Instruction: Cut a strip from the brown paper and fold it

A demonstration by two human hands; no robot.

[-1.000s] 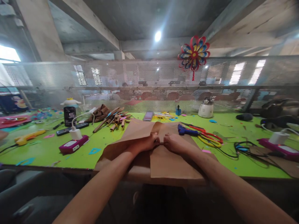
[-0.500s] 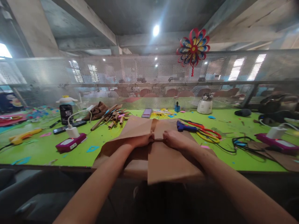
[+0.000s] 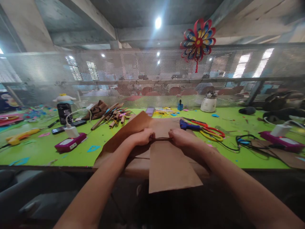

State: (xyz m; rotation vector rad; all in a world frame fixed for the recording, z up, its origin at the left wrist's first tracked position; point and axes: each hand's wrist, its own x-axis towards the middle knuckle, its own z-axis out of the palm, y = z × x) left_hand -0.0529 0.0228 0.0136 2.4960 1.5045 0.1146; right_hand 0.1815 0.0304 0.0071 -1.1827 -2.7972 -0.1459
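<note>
Concrete beams (image 3: pixel 90 16) cross overhead, and a perforated metal screen (image 3: pixel 107 70) stands behind a bright green table (image 3: pixel 78 159). From my remote seat I work at the brown paper strip (image 3: pixel 173 168), which I take as my landmark. It lies over a large brown sheet (image 3: pixel 126 132) at the table's near edge, with its near end jutting out past that edge. Its far end meets a thin brown roll (image 3: pixel 162 139) that spans the gap between the two hands.

My left hand (image 3: pixel 144 136) has its fingers drawn in narrow, pinching the roll's left end. My right hand (image 3: pixel 179 137) grips the right end with curled fingers; I can't make out its fingertips. Left of the strip, the large sheet curls upward behind the left forearm.

Just right of the strip, beyond the right hand, I see a blue tool (image 3: pixel 190 126) beside red handles (image 3: pixel 200 122) and yellow handles (image 3: pixel 211 136). Farther left of the strip sits a purple power strip (image 3: pixel 76 142) with a white charger (image 3: pixel 71 131) plugged in, and beyond the strip to the left lies a pile of brown paper tubes (image 3: pixel 111 117). Well beyond the strip, to its right, a white bottle (image 3: pixel 209 104) stands upright, and above it hangs a flower-shaped ornament (image 3: pixel 198 42).
</note>
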